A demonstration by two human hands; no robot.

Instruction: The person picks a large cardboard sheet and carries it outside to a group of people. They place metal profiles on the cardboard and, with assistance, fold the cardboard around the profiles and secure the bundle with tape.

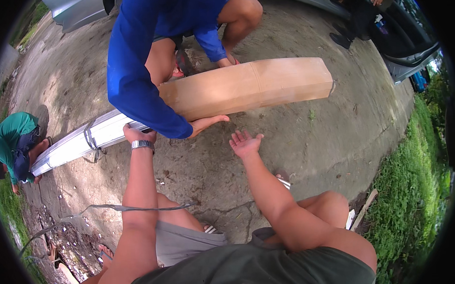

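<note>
A long bundle of silver metal profiles (pixel 73 147) runs from the left toward the middle, tied with a dark strap (pixel 90 138). Its right part is wrapped in a brown cardboard sleeve (pixel 285 82). My left hand (pixel 138 134), with a metal watch on the wrist, grips the near edge of the bare metal just left of the cardboard; some fingers are hidden. Below the cardboard and apart from it, my right hand (pixel 246 143) is open, palm up, holding nothing. A co-worker in a blue sleeve (pixel 135 80) crouches opposite, one hand (pixel 209 123) against the cardboard's near side.
Another person in a green shirt (pixel 15 130) crouches at the bundle's far left end. A loose dark strap (pixel 102 206) passes by my left forearm. Vehicles, one a silver car (pixel 77 14), stand at the back. Grass (pixel 404 186) borders the concrete on the right.
</note>
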